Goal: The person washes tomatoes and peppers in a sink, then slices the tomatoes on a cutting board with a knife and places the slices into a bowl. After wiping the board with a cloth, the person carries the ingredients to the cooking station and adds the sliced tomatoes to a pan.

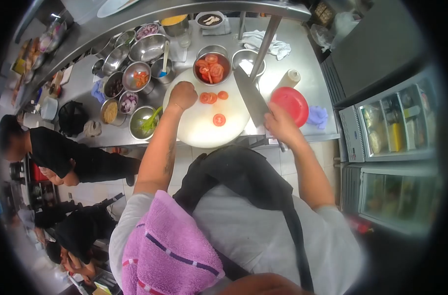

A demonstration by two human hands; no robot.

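My right hand (281,122) grips a large kitchen knife (251,97) by its handle, the broad blade slanting up and left above the right side of the round white cutting board (192,130). My left hand (184,95) is closed in a fist over the board's left part; whatever lies inside its fingers is hidden. Several tomato slices (209,98) lie on the board beside the left hand, with a single tomato slice (219,120) nearer to me. At the board's far edge stands a metal bowl (227,73) filled with sliced tomato (211,67).
Metal bowls of chopped food (136,76) crowd the counter's left. A green spoon (150,120) rests in another bowl. Right of the knife are a red plate (294,105), a bottle (289,78) and a purple cloth (317,117). A metal post (268,46) rises behind. People (57,152) stand left.
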